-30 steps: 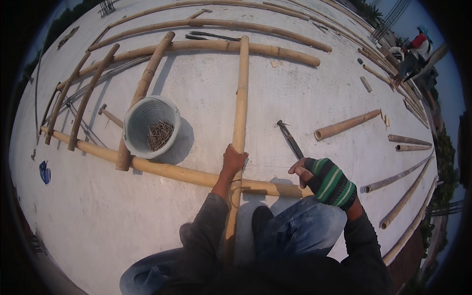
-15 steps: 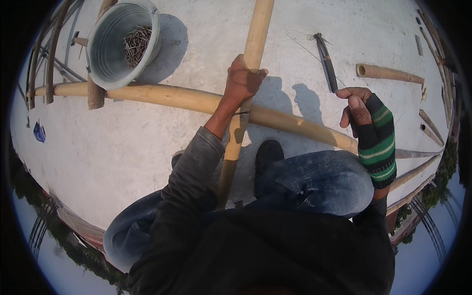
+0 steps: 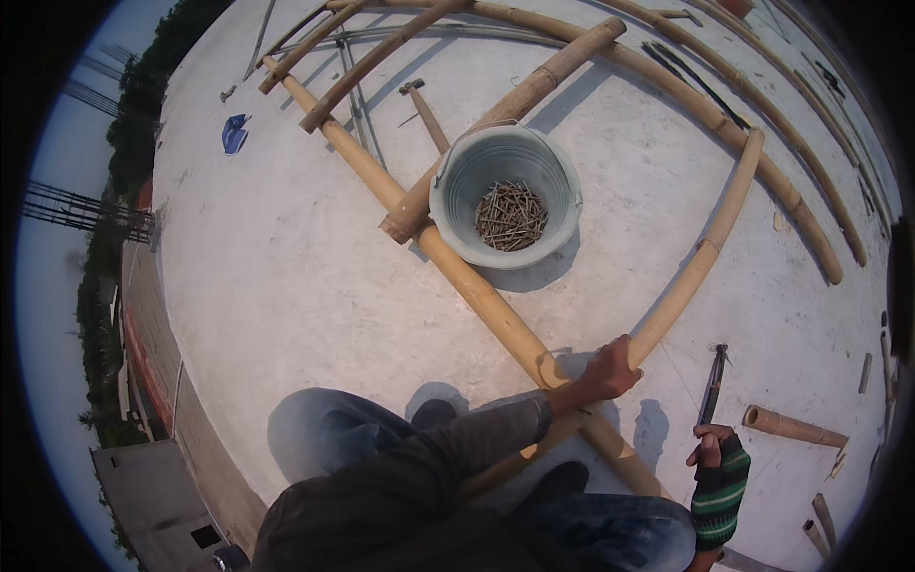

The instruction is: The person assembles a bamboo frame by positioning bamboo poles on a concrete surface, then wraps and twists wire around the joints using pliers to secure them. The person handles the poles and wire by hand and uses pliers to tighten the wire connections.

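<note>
My left hand (image 3: 607, 370) is closed round a bamboo pole (image 3: 707, 250), just above where it crosses a longer bamboo pole (image 3: 477, 291). Dark wire at the crossing shows only partly, beside my wrist. My right hand (image 3: 713, 446), in a green and black striped wrist covering (image 3: 721, 491), has its fingers pinched together on a thin wire that shows faintly. Black pincers (image 3: 713, 383) lie on the pale floor, their handle ends at my right fingertips. Whether the fingers touch the handles is unclear.
A grey bucket (image 3: 448, 205) of nails (image 3: 512, 216) stands against the long pole. Behind it lie a hammer (image 3: 426, 114) and several bamboo poles (image 3: 543, 81). A short bamboo piece (image 3: 796, 426) lies right of the pincers. Something blue (image 3: 234, 134) lies far left.
The view has swung left, bringing the bucket towards the middle and more poles into sight. My left hand keeps its hold on the pole; my right hand stays beside the pincers, fingers still pinched.
</note>
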A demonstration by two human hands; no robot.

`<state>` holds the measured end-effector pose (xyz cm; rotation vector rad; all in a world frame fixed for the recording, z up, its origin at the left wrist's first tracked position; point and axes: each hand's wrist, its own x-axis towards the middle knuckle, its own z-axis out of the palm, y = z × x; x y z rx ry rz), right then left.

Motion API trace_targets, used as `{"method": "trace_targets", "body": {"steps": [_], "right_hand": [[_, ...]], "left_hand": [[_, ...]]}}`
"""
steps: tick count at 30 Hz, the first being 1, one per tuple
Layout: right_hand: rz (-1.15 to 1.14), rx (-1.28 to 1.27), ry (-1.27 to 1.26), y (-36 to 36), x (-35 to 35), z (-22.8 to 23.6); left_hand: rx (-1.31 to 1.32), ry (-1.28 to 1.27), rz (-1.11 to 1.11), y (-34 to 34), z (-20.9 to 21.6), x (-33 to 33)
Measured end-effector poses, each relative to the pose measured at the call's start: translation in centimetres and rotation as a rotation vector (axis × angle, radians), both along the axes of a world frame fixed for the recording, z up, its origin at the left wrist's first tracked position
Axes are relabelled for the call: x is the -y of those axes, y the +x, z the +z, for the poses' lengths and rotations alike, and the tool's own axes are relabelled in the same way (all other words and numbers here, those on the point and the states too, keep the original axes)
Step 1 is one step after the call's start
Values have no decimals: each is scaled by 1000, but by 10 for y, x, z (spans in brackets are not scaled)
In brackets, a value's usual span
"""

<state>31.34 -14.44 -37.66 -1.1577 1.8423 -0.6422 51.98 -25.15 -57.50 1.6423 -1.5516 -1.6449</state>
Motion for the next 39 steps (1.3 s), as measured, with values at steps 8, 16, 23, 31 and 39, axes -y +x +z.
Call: {"method": "trace_targets", "body": {"steps": [8, 16, 23, 31, 39], "right_hand": [[10, -129, -65, 18, 1, 12], [70, -113, 44, 29, 24, -3], [56, -1, 93, 26, 47, -33], [60, -124, 38, 26, 91, -20], [70, -399, -171, 23, 78, -1]], "left_hand": [[58, -49, -25, 1, 4, 1], [15, -5, -14, 4, 9, 0], [-40, 64, -25, 1, 2, 0], [119, 109, -18, -5, 11, 4], [334, 25, -42, -14, 24, 7]]}}
